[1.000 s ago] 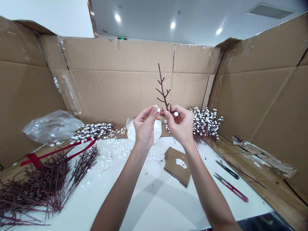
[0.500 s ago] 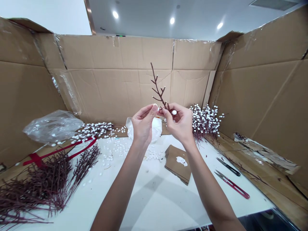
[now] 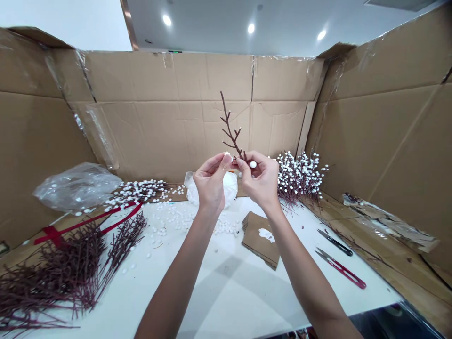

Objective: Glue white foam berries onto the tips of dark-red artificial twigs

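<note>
A brown artificial twig with white-tipped side shoots stands upright between my hands. My right hand pinches it near its lower part. One white berry shows beside the right fingers. My left hand is closed in a pinch on a small white berry, close to the twig's low shoots; whether the two touch I cannot tell. Below lies a cardboard piece bearing a blob of white glue. Loose white berries are scattered over the white table.
Bare brown twigs with a red ribbon lie at left, near a clear plastic bag. Finished berry stems stand back right. Black snips and red snips lie at right. Cardboard walls surround the table.
Almost nothing differs. The right hand and twig appear slightly further left, along with a small shift of the whole view; both hands keep their pinches.
</note>
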A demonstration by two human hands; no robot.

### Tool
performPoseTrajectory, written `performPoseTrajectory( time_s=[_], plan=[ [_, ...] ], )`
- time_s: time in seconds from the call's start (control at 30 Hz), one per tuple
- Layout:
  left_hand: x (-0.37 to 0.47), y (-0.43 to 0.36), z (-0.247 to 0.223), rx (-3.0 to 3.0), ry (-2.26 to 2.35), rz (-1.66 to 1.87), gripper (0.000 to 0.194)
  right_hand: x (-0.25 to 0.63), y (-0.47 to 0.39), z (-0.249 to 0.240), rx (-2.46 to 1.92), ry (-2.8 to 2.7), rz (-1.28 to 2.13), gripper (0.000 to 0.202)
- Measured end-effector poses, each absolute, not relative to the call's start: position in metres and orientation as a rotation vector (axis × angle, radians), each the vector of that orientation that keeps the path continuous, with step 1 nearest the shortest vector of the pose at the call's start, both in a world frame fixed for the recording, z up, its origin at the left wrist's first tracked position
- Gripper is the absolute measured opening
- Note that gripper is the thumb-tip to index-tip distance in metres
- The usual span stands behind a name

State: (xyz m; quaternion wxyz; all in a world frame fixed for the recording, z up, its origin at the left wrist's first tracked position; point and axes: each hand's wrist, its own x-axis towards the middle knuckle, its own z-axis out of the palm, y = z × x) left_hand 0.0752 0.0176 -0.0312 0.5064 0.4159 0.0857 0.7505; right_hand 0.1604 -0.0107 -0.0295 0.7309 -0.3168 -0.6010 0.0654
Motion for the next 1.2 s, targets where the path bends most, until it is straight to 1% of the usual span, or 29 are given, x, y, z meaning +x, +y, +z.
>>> performPoseTrajectory(
  time_s=[0.23, 0.37, 0.77, 1.0, 1.2],
  plan=[
    [0.0743, 0.0188, -0.0310, 1.021, 0.215, 1.861, 0.017, 0.1625, -0.0087, -0.0275, -0.579, -1.332, 0.383, 0.018],
    [0.0759, 0.0162, -0.0306, 1.022, 0.211, 1.890, 0.017, 0.1619, -0.0106, -0.0273, -0.602, -1.343, 0.325, 0.020],
    [0.0785, 0.0133, -0.0320, 1.078, 0.220, 1.892, 0.014, 0.1592, -0.0117, -0.0297, -0.660, -1.324, 0.204, 0.015],
    [0.0802, 0.0145, -0.0327, 1.065, 0.249, 1.973, 0.015, 0.1566, -0.0083, -0.0337, -0.665, -1.333, 0.107, 0.014],
    [0.0783, 0.0131, -0.0310, 1.097, 0.262, 1.985, 0.014, 0.1574, -0.0067, -0.0353, -0.645, -1.351, 0.153, 0.015]
  ],
)
